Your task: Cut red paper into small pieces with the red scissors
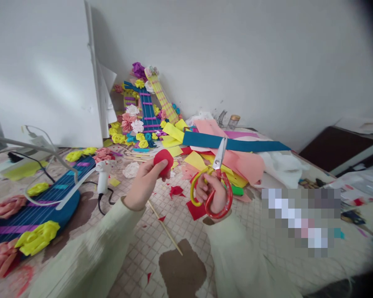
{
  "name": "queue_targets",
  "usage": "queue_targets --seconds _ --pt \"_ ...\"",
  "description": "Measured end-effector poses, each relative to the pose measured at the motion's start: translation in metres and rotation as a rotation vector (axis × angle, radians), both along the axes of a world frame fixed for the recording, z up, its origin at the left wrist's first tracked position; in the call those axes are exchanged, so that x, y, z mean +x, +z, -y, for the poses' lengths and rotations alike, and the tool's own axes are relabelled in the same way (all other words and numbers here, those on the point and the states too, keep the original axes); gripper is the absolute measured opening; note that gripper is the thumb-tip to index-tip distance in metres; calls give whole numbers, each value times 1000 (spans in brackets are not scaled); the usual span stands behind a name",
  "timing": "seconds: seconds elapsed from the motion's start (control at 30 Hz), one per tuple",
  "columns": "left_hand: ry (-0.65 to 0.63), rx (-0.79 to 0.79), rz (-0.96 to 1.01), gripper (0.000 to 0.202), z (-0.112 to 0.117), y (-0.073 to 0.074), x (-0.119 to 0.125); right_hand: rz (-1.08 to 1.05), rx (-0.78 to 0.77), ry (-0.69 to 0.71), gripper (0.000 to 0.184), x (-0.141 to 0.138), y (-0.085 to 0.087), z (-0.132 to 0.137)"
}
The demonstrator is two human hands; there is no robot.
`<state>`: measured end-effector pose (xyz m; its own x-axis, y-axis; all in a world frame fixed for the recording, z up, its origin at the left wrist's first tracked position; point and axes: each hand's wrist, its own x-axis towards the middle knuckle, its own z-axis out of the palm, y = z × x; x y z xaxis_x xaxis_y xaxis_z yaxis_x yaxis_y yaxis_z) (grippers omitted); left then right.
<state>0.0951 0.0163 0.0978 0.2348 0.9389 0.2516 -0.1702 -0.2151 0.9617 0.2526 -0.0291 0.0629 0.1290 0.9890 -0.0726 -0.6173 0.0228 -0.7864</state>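
Note:
Pinched between the thumb and fingers of my left hand (pixel 146 180) is a rounded red paper piece (pixel 162 160), held above the table. My right hand (pixel 213 192) grips a pair of scissors (pixel 219 159), with one red handle and one yellow handle. The scissor blades point up and away from me and look nearly closed. Red paper scraps (pixel 176 191) lie on the table between and below my hands. A thin wooden stick (pixel 164 227) rests nearer to me, its near end over a brown patch (pixel 182 269).
To the left lie a white glue gun (pixel 103 176) with a black cord and a blue guitar-shaped craft (pixel 71 178) with paper flowers. More decorated crafts (pixel 147 107) lean on the back wall. Coloured paper sheets (pixel 245 165) are piled behind my right hand, under a blue strip (pixel 255 145).

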Motion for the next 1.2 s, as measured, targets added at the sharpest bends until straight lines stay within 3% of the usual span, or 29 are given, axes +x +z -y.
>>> queue_targets --seconds 0.23,0.37,0.53,0.8,1.0,1.2 --pt "-8 39 -164 32 10 -9 10 133 60 35 32 -13 -10 8" --pt "-88 112 -274 33 17 -17 17 222 68 94 36 -18 -19 9" --pt "-140 156 -383 32 18 -23 20 248 101 30 37 -19 -27 8" --pt "-282 160 -421 31 19 -23 16 263 119 97 32 -16 -20 16" --pt "59 234 -394 34 17 -22 15 231 141 51 20 -22 -21 14" --pt "325 452 -539 32 17 -18 11 389 144 193 20 -36 -23 28"
